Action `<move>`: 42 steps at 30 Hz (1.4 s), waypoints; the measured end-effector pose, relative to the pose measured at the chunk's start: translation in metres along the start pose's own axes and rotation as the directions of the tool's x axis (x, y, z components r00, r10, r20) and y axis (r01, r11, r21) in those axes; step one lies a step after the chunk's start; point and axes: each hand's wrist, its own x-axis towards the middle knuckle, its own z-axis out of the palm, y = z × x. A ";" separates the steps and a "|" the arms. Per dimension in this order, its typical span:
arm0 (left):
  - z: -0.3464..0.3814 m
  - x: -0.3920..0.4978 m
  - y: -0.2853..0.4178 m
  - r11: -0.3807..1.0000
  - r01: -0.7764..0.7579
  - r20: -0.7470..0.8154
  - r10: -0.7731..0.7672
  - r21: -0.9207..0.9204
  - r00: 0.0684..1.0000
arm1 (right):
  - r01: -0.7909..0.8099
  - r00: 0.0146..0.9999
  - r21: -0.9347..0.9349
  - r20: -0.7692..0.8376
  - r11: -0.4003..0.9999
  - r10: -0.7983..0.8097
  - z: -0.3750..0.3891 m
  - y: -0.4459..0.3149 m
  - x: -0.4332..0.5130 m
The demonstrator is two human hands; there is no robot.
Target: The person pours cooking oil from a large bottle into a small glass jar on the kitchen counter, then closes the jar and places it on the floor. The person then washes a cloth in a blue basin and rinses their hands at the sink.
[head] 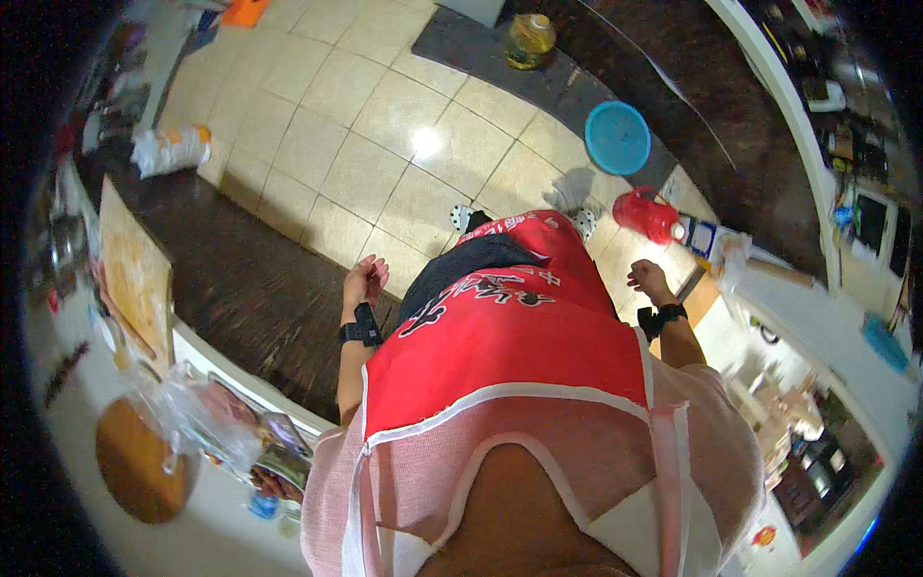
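My left hand hangs beside the red apron, over the dark cabinet fronts, with fingers loosely bent and nothing in them. My right hand is on the other side, held away from the apron, its fingers lightly curled and no object visible in it. Nearest to it is a red thermos-like jug on the tiled floor. Each wrist wears a black strap with a small device. The apron bears writing, and a dark cloth patch lies across its front.
A blue plastic basin or lid and a bottle of yellow oil stand by the dark cabinets. On the left counter are a wooden board, a round wooden board and plastic bags. A white-and-orange package sits farther along.
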 end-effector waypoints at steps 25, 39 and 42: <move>0.289 0.011 0.032 0.622 -0.016 0.203 -0.231 0.783 0.952 | -0.045 0.971 0.748 -0.124 0.663 0.205 0.040 0.150 0.131; 0.381 0.151 0.048 0.046 -0.241 0.244 -0.290 0.969 0.925 | -0.095 0.842 0.300 -0.485 0.949 0.238 0.155 0.167 0.421; 0.368 0.187 0.045 -0.077 0.062 -0.077 -0.207 0.995 0.975 | -0.076 0.788 0.330 -0.558 0.941 0.259 0.176 0.196 0.486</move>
